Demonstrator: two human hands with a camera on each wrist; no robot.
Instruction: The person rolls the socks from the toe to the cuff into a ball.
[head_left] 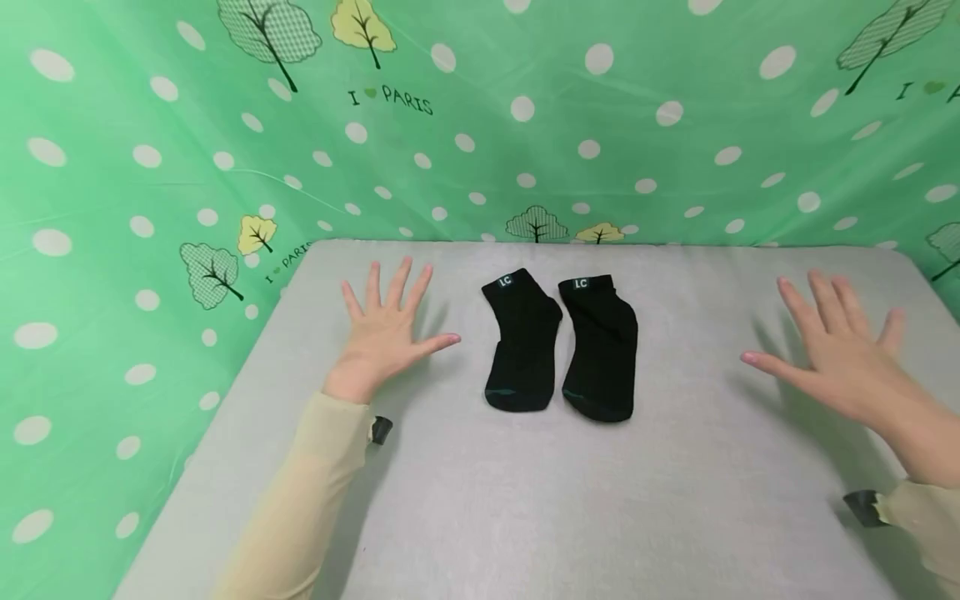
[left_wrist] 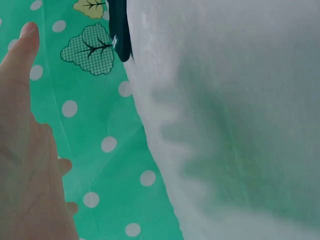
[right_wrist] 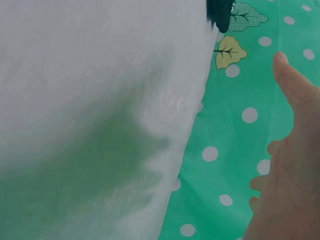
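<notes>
Two black ankle socks lie flat side by side on the grey table, cuffs toward the far edge, each with an "LC" label. The left sock (head_left: 525, 346) almost touches the right sock (head_left: 602, 350). To the left of them my left hand (head_left: 382, 333) hovers above the table with fingers spread, holding nothing. My right hand (head_left: 847, 350), also spread and holding nothing, is raised well to the right of the socks. In the left wrist view a dark sock edge (left_wrist: 119, 30) shows at the top; a similar dark piece (right_wrist: 220, 14) appears in the right wrist view.
The grey table (head_left: 480, 508) carries the socks and the shadows of both hands. A green dotted curtain (head_left: 517, 142) with trees and "I PARIS" print rises along the table's back and left side. Small black pieces (head_left: 382, 430) show by both cuffs.
</notes>
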